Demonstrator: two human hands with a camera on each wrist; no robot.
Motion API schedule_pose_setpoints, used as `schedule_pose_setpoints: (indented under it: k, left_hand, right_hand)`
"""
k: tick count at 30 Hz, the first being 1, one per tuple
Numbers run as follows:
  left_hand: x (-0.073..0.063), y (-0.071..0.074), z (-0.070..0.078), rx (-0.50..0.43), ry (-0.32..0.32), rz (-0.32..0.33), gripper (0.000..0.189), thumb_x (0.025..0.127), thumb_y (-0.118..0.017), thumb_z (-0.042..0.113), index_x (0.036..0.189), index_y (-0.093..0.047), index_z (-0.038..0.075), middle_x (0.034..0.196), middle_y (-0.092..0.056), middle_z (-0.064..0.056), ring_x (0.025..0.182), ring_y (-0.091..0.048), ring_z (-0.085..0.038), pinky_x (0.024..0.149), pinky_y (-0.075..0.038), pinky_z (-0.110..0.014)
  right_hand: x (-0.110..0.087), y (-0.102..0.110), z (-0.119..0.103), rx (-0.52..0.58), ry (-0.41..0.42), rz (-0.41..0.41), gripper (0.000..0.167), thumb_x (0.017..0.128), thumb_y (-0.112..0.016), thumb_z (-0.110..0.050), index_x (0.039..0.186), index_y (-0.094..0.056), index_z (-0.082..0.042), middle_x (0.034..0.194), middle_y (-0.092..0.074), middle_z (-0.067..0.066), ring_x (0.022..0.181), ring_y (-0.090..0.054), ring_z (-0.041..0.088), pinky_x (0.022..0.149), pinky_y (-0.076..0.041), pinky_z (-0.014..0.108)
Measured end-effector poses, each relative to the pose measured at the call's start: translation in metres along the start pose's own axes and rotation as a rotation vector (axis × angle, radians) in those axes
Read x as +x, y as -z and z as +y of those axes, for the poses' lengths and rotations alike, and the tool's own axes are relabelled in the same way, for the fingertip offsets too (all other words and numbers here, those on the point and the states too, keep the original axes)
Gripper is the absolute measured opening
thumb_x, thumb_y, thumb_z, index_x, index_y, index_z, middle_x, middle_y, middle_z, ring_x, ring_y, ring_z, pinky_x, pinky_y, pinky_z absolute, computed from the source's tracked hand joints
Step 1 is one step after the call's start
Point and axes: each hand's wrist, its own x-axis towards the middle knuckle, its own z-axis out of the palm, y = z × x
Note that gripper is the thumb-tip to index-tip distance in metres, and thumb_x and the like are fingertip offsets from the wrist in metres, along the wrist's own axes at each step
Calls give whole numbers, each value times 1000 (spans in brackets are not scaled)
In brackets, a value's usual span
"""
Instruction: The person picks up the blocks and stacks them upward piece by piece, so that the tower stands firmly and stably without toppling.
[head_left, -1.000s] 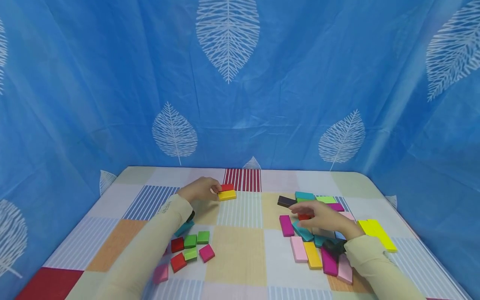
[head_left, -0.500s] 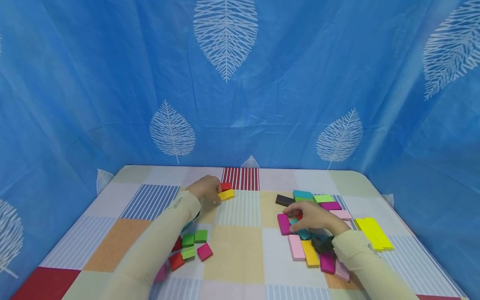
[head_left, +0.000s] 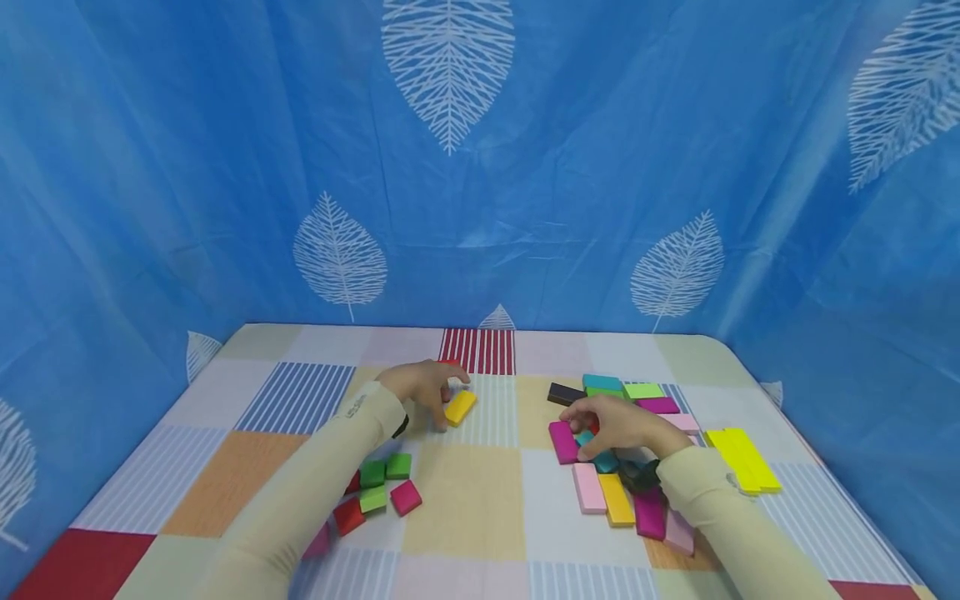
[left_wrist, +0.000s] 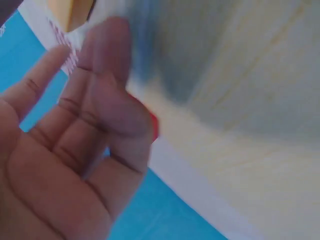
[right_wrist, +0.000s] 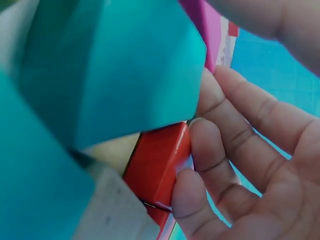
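My left hand [head_left: 423, 387] is at the back of the table, fingers spread and nothing between them. Just right of its fingertips lies a yellow block [head_left: 461, 408], set diagonally. A red block [head_left: 448, 362] shows in part behind that hand; in the left wrist view, a red edge [left_wrist: 154, 122] peeks out past a finger. Among the right-hand blocks is my right hand [head_left: 618, 423], fingers loosely bent beside a magenta block [head_left: 563, 442] and a teal block [head_left: 603, 461]. In the right wrist view, its fingertips rest by a red block [right_wrist: 160, 160] and reach the magenta one.
Green blocks [head_left: 398, 466], red ones and a magenta block [head_left: 406, 497] lie by the left forearm. At right are a black block [head_left: 566, 394], a pink block [head_left: 589, 488], an orange block [head_left: 617, 502] and bright yellow blocks [head_left: 742, 460]. A blue curtain [head_left: 555, 208] surrounds the table.
The yellow block has turned from lying beside the red block to a diagonal, nearer position, and the left hand's fingers have spread. My right hand has moved down and left to the magenta block.
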Motion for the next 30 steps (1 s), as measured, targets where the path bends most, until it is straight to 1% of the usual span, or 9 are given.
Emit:
schedule_pose_setpoints:
  k: [2, 4, 8, 12, 15, 20, 24, 27, 30]
  left_hand:
    - [-1, -2, -3, -19, -19, -17, 66, 85, -94, 8, 142, -65, 18, 107, -66, -4, 102, -59, -20, 100, -57, -36]
    - [-3, -3, -6, -24, -37, -14, 59, 84, -94, 8, 137, -67, 14, 101, -65, -4, 97, -58, -19, 95, -57, -33]
    - [-12, -9, -6, 9, -54, 1, 58, 84, -96, 15, 134, -66, 12, 96, -64, -1, 93, -58, -18, 92, -57, -34]
    - [-22, -17, -1, 60, -55, 4, 61, 83, -97, 23, 134, -65, 12, 94, -65, -1, 91, -59, -18, 88, -57, -35]
    - [-30, -24, 4, 105, -47, 15, 62, 84, -96, 27, 135, -64, 13, 97, -65, -2, 92, -58, -20, 90, -57, -38]
    - [-43, -32, 6, 186, -26, 51, 69, 85, -95, 37, 143, -63, 16, 104, -65, 0, 95, -58, -21, 94, -58, -43]
    - [-48, -36, 2, 168, -15, 79, 72, 86, -94, 37, 146, -62, 16, 94, -65, 0, 86, -58, -18, 82, -57, -37]
    - [-48, -37, -1, 139, -21, 95, 68, 86, -94, 35, 144, -63, 15, 86, -63, 1, 78, -57, -15, 71, -52, -31]
    - [-50, -39, -4, 122, -26, 108, 65, 86, -94, 35, 141, -64, 15, 85, -62, 1, 75, -56, -14, 66, -46, -28]
  right_hand:
    - [3, -1, -1, -8, 7, -8, 52, 85, -92, -9, 130, -70, 4, 105, -71, -1, 96, -62, 18, 86, -62, 33]
    - [7, -2, -3, -8, 6, -12, 50, 85, -92, -9, 129, -71, 3, 102, -70, -2, 93, -59, 17, 81, -59, 30]
    - [17, -5, -10, -18, 3, -7, 49, 84, -92, -9, 127, -71, 2, 97, -67, -2, 88, -56, 16, 75, -55, 27]
    - [27, -9, -21, -20, -2, -7, 49, 82, -91, -8, 126, -72, 1, 94, -65, -1, 84, -58, 15, 74, -55, 28]
    - [33, -12, -31, -1, -17, -12, 50, 81, -91, -7, 126, -71, 1, 94, -65, 0, 82, -59, 16, 73, -55, 31]
    - [46, -20, -49, -21, -28, -20, 51, 81, -90, -8, 127, -71, 0, 97, -66, 2, 84, -57, 17, 73, -53, 31]
    - [55, -30, -61, -14, -25, -25, 50, 81, -89, -6, 128, -71, -1, 96, -65, 3, 86, -56, 17, 74, -51, 30]
    - [62, -38, -66, 4, -29, -11, 50, 82, -90, -7, 128, -72, -2, 95, -64, 2, 86, -55, 17, 73, -50, 30]
    - [68, -46, -69, 42, -31, 9, 51, 82, -91, -9, 129, -72, -2, 94, -63, 2, 85, -55, 17, 71, -48, 30]
